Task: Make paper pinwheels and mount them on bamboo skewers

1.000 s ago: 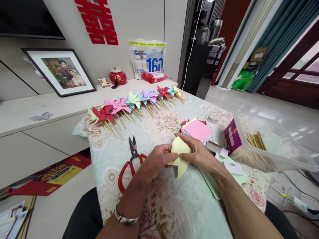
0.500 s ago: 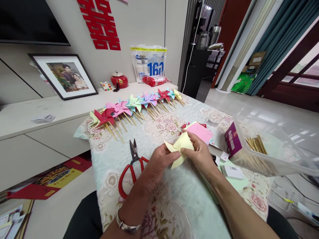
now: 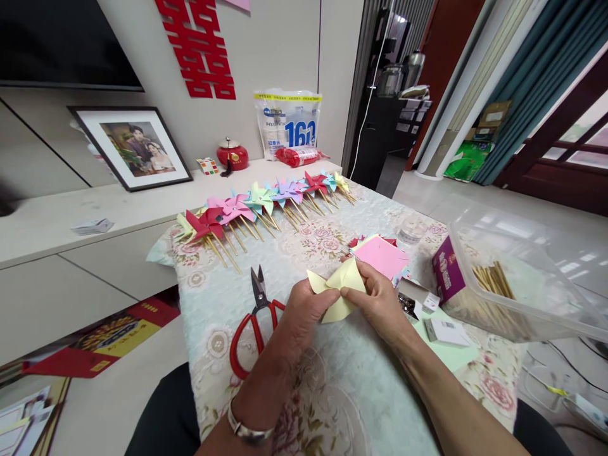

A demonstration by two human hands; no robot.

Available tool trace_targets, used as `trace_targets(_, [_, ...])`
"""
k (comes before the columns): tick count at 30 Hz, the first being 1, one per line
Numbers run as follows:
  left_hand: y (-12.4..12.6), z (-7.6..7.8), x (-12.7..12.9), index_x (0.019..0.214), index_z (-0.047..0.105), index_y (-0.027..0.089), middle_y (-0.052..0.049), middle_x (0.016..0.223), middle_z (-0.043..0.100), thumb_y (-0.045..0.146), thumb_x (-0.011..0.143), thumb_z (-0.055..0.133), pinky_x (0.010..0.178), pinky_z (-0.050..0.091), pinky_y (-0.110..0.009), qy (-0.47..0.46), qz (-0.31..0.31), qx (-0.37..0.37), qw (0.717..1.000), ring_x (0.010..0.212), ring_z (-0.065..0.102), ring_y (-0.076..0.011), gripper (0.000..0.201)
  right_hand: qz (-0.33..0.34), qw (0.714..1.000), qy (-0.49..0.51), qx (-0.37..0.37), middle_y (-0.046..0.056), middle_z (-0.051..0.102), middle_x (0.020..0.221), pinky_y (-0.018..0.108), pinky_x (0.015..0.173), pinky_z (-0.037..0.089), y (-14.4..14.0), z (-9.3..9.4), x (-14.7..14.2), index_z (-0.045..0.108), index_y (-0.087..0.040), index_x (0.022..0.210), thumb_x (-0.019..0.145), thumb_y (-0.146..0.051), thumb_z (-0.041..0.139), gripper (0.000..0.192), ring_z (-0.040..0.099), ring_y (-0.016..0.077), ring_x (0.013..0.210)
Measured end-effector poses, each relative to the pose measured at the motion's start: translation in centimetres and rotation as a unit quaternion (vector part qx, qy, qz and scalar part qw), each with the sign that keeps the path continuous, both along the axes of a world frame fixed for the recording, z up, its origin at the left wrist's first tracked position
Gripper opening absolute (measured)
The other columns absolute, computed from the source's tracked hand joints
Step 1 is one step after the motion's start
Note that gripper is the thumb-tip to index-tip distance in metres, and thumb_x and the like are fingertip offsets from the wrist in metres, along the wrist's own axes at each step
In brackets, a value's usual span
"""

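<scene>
Between both hands is a pale yellow paper pinwheel (image 3: 346,276), its corners folded in toward the centre. My left hand (image 3: 304,310) grips its left side, the thumb pressed on the middle. My right hand (image 3: 380,294) pinches the right side, its thumb meeting the left one at the centre. The fingers behind the paper are partly hidden. Left of my left hand lie red-handled scissors (image 3: 257,316), blades pointing away. Beyond my right hand is a stack of coloured paper sheets (image 3: 382,255), pink on top. A small open box (image 3: 415,294) with dark contents sits beside my right wrist.
Finished pinwheels on sticks (image 3: 261,199) lie in a row along the table's far edge. At right stand a clear plastic bin (image 3: 532,310) with wooden sticks (image 3: 494,278), a small white box (image 3: 446,332) and a round clear container (image 3: 411,228). A white cabinet (image 3: 128,209) runs behind the table.
The view has shifted slightly, so the surroundings appear a little to the right. My hands still hold the yellow paper, with both thumbs at its centre; its folds look slightly different.
</scene>
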State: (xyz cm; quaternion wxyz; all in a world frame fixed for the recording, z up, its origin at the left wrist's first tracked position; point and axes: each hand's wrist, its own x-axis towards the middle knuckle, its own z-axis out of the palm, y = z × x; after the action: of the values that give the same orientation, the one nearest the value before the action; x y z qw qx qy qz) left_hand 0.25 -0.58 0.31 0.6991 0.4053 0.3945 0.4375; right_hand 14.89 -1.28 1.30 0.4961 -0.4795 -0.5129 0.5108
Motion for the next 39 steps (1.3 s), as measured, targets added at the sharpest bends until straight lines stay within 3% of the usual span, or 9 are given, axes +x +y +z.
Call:
trace_targets(5, [0.1,-0.1,-0.4,0.087,0.073,0.011,-0.003,0.069,0.07,0.025,0.067,0.071,0.06,0.046,-0.026,-0.008,0.001,-0.006,1.0,0.06,0.061,-0.0164,0.024,0.05,0.995,0.079,-0.04,0.005,0.073,0.095,0.033,0.073,0.052,0.0,0.4,0.6,0.061,-0.02,0.118,0.07,-0.03,0.073,0.051,0.067,0.0221,0.08])
trace_targets(8, [0.2,0.0,-0.5,0.083,0.073,0.013,-0.002,0.067,0.07,0.022,0.066,0.07,0.059,0.047,-0.026,-0.019,0.008,-0.015,1.0,0.058,0.061,-0.0158,0.02,0.032,0.996,0.068,-0.041,0.004,0.072,0.087,0.033,0.071,0.051,0.1,0.1,0.9,0.059,-0.019,0.125,0.07,-0.03,0.075,0.058,0.066,0.0201,0.075])
trace_targets(11, [0.2,0.3,-0.7,0.085,0.073,0.014,-0.002,0.069,0.071,0.02,0.065,0.069,0.06,0.048,-0.027,-0.044,0.007,-0.028,0.999,0.061,0.064,-0.0175,0.021,0.005,0.999,0.039,0.005,0.002,0.068,0.088,0.031,0.069,0.05,0.3,-0.3,1.0,0.055,-0.02,0.132,0.071,-0.028,0.077,0.065,0.063,0.0169,0.074])
trace_targets(15, [0.3,0.7,-1.0,0.086,0.073,0.016,-0.004,0.072,0.073,0.021,0.065,0.068,0.062,0.049,-0.029,-0.088,-0.001,-0.04,0.995,0.07,0.068,-0.0222,0.022,-0.006,0.994,-0.016,0.109,0.004,0.062,0.11,0.031,0.075,0.049,0.3,-0.6,1.0,0.051,-0.029,0.141,0.078,-0.022,0.073,0.066,0.059,0.0148,0.083])
trace_targets(18, [0.5,0.8,-1.2,0.083,0.072,0.016,-0.005,0.073,0.073,0.021,0.063,0.068,0.063,0.05,-0.029,-0.095,0.012,-0.048,0.994,0.072,0.068,-0.0226,0.021,-0.004,0.979,-0.079,0.19,0.004,0.06,0.113,0.033,0.08,0.047,0.2,-0.4,1.3,0.062,-0.034,0.13,0.083,-0.019,0.071,0.05,0.057,0.0175,0.094])
trace_targets(22, [0.8,0.4,-1.4,0.08,0.071,0.016,-0.003,0.068,0.072,0.019,0.062,0.069,0.061,0.049,-0.028,-0.089,0.037,-0.049,0.994,0.066,0.065,-0.0198,0.018,0.036,0.958,-0.135,0.252,0.002,0.059,0.097,0.034,0.08,0.045,0.2,-0.1,2.0,0.076,-0.033,0.103,0.086,-0.019,0.07,0.023,0.056,0.0187,0.093])
trace_targets(29, [0.9,0.1,-1.5,0.076,0.068,0.017,0.001,0.061,0.065,0.02,0.061,0.069,0.056,0.045,-0.027,-0.063,0.038,-0.049,0.996,0.054,0.058,-0.016,0.015,0.114,0.941,-0.184,0.262,0.002,0.06,0.09,0.031,0.075,0.044,0.4,0.0,2.6,0.076,-0.03,0.1,0.092,-0.017,0.063,0.021,0.057,0.0169,0.086])
trace_targets(39, [0.8,-0.9,-1.7,0.081,0.07,0.012,-0.002,0.068,0.067,0.026,0.066,0.069,0.056,0.042,-0.025,0.038,0.032,0.013,0.999,0.06,0.057,-0.0159,0.02,0.135,0.943,-0.221,0.208,0.003,0.061,0.086,0.03,0.076,0.044,0.1,0.6,2.3,0.07,-0.02,0.085,0.09,-0.02,0.064,0.008,0.057,0.0164,0.083])
